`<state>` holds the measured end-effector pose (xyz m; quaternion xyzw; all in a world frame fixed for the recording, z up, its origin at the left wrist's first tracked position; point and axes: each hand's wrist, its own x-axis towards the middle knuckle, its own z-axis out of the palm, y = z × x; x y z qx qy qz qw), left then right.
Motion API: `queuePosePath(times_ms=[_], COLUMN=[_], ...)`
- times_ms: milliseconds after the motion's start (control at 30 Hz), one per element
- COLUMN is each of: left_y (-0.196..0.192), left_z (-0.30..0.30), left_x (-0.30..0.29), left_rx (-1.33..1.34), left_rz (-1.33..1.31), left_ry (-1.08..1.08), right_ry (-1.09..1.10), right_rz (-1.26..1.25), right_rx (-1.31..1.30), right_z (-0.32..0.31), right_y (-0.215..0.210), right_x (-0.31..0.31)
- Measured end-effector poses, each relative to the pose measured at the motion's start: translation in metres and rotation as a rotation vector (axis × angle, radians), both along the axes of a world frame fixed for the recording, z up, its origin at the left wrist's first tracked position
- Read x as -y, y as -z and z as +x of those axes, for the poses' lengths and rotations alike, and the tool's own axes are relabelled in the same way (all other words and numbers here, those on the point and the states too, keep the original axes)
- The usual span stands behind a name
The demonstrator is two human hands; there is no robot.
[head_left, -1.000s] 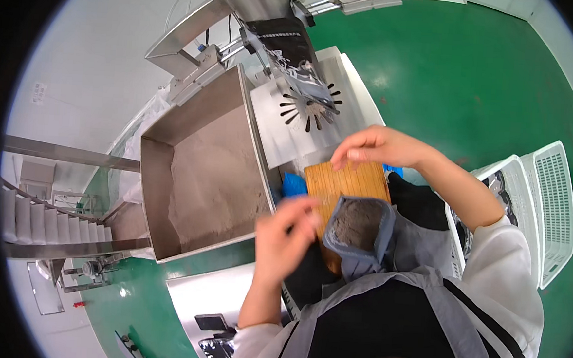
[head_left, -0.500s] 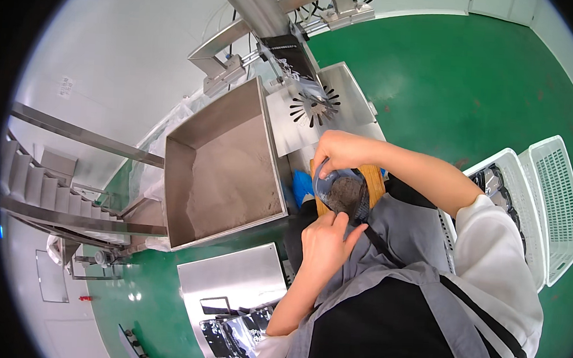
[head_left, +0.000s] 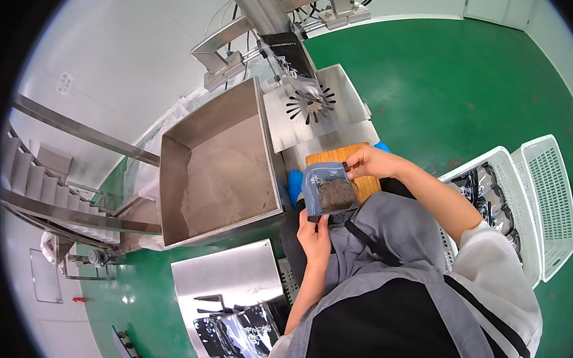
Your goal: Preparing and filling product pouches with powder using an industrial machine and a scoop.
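Note:
A blue-grey pouch (head_left: 312, 180) with a window showing brownish-grey powder lies tilted over my lap, its printed face up. My left hand (head_left: 314, 238) pinches its lower edge, thumb and fingertips together. My right hand (head_left: 370, 162) grips its upper right corner. Partly under the pouch is a wooden board (head_left: 332, 155). Beyond it, a black pouch (head_left: 290, 56) hangs below a steel filling spout (head_left: 264, 10), above a slotted steel plate (head_left: 295, 140).
A deep steel bin (head_left: 174, 165) of powder (head_left: 228, 169) stands at the left. Nearer, a steel table (head_left: 211, 276) bears flat black pouches (head_left: 244, 331). White baskets (head_left: 547, 201) stand at the right, one holding dark filled pouches (head_left: 495, 198). Stairs (head_left: 46, 187) rise far left.
The pouch has turned from mouth toward me to printed face up. My right hand has shifted right from its rim to its corner; my left hand has moved slightly toward me.

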<state>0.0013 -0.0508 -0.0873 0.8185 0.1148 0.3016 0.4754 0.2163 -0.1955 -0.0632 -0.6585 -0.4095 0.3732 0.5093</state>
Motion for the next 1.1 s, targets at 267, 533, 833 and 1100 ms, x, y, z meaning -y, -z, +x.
queuePosePath(times_ms=[267,533,833,1100], left_y=[0.006,0.005,-0.037,-0.049], left_z=[0.009,0.001,0.006,0.146], left_x=[0.012,0.01,-0.082,-0.083], left_rx=[0.295,0.31,-0.401,-0.875], left_rz=[-0.803,-0.907,-1.119,-0.714], left_ry=[-0.118,-0.133,0.188,0.772], right_ry=[0.542,1.005,1.041,1.034], right_rz=[0.306,0.583,0.294,0.213], right_rx=[-0.309,-0.591,-0.087,0.033], right_z=[-0.044,-0.06,-0.049,-0.051], right_y=[0.029,0.044,0.06,0.05], right_x=[-0.005,-0.048,-0.05,-0.055])
